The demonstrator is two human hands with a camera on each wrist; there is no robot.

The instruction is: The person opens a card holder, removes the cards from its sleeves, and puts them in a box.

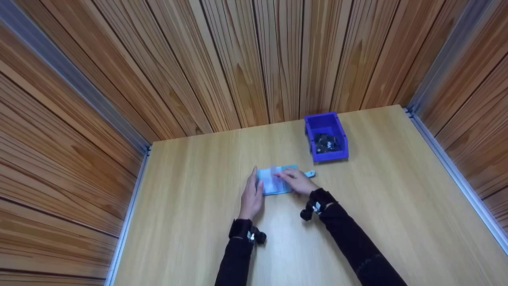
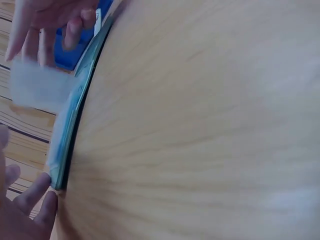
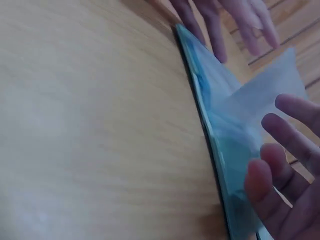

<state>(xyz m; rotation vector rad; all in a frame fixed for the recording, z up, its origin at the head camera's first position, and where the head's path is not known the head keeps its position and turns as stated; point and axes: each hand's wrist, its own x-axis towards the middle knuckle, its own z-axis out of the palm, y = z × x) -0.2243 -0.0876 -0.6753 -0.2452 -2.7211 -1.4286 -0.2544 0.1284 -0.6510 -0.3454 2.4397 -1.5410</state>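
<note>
A light-blue card holder point(image 1: 274, 187) with clear plastic sleeves lies opened out on the table. A snap strap point(image 1: 310, 174) sticks out at its right. One translucent sleeve point(image 3: 265, 95) stands raised from the middle, blurred in the left wrist view. My left hand point(image 1: 251, 196) is at the holder's left end, its fingertips touching the edge with the fingers fairly straight. Over the right half is my right hand point(image 1: 297, 180), its fingertips against the raised sleeve. In the right wrist view those fingers point(image 3: 295, 132) look loosely bent and spread, with no pinch plainly visible.
Behind the holder to the right stands a purple bin point(image 1: 331, 159) with several small dark pieces point(image 1: 325, 143) inside. Wood-panelled walls point(image 1: 246, 63) and metal rails point(image 1: 456, 159) border the wooden table point(image 1: 190, 190).
</note>
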